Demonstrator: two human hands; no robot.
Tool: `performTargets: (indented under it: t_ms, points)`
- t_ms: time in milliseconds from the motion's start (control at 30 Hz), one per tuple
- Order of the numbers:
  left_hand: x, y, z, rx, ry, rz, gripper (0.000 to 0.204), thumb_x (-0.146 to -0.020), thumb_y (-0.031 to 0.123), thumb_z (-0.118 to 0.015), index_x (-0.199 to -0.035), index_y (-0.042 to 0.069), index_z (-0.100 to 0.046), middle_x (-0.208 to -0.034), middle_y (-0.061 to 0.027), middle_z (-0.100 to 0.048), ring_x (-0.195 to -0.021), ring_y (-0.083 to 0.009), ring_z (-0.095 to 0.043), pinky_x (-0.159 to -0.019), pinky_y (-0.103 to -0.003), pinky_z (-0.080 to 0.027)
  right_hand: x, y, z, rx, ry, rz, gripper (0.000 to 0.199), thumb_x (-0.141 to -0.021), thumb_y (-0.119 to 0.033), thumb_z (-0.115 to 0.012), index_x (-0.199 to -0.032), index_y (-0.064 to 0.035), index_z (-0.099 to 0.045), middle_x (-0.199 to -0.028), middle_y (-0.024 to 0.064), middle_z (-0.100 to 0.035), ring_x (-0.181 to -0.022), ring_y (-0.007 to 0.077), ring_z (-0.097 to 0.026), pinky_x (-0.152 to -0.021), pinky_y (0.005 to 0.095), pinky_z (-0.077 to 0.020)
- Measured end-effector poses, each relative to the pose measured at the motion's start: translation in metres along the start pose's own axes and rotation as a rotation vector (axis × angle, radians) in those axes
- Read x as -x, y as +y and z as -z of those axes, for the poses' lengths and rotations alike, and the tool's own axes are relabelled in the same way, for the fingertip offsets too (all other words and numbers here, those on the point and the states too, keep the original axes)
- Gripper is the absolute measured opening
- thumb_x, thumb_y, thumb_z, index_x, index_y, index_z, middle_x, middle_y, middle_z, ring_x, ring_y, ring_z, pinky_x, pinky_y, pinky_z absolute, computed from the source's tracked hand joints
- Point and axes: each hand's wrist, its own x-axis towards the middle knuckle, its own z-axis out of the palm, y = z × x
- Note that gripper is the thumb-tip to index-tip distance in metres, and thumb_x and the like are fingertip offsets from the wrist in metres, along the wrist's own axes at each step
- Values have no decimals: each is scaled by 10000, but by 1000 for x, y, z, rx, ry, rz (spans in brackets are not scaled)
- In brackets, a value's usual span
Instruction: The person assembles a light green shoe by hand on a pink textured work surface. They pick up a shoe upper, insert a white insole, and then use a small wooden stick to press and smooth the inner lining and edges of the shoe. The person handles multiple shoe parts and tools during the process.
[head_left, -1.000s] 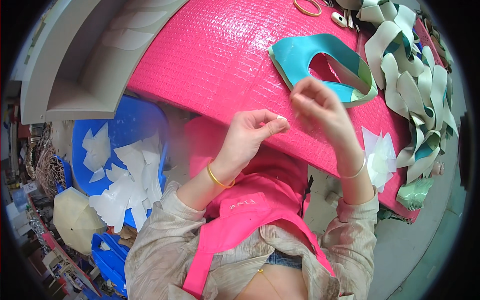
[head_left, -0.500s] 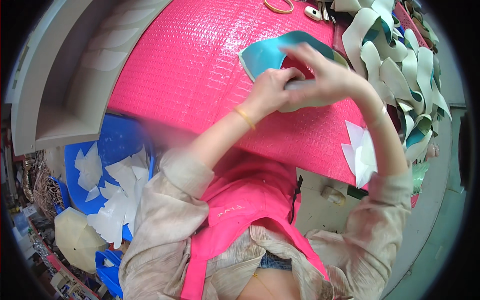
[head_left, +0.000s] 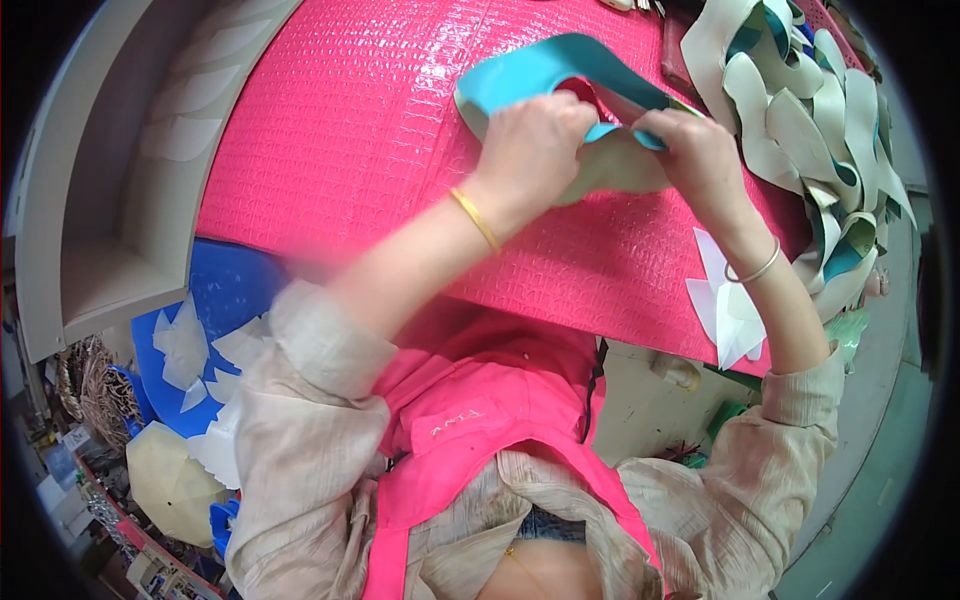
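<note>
A curved shoe upper [head_left: 535,68], teal on the inside and cream on the outside, is bent into a loop just above the pink table covering. My left hand [head_left: 535,145] has its fingers closed over the near edge of the loop. On the right part of that same edge, my right hand [head_left: 703,165] pinches the material between thumb and fingers. A strip of teal edge and a cream flap show between the two hands. The fingertips of both hands are partly hidden in the fold.
The table has a shiny pink textured cover [head_left: 340,140]. At its right lies a pile of cream-and-teal uppers [head_left: 780,130]. White paper pieces [head_left: 735,315] lie near the right front edge. A grey shelf [head_left: 130,250] stands left, above a blue container [head_left: 225,280] with white scraps.
My hands were close together over the near edge, the right one blurred. Now they are apart, each gripping the edge, and the upper sits slightly farther up and left.
</note>
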Motion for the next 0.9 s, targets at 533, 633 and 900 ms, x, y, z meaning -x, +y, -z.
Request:
performTargets:
  t_ms: [533,633,900]
  points:
    - [84,10,11,-279,-96,-309,88,-677,129,-520,-729,65,-550,-713,-50,-494,-732,-204,-516,-709,-323,-410,49,-69,-43,85,-273,-132,216,-702,-7,-533,-871,-73,-649,-678,131,-604,-666,268,-630,-611,370,-505]
    - [81,13,6,-181,-6,-48,45,-666,96,-608,-682,66,-579,-674,-83,-524,-711,-244,-525,-677,-352,-418,11,-53,-26,-200,-287,-32,117,-668,-18,-582,-742,-45,-668,-705,194,-607,-703,347,-609,-657,415,-500]
    - [65,1,-4,-73,-178,350,162,-680,144,-643,-807,50,-677,-761,-197,-620,-727,-362,-587,-681,-430,-461,-33,-37,-32,-334,-715,-116,234,-650,-145,-709,-849,-26,-677,-706,180,-615,-649,300,-596,-631,365,-465]
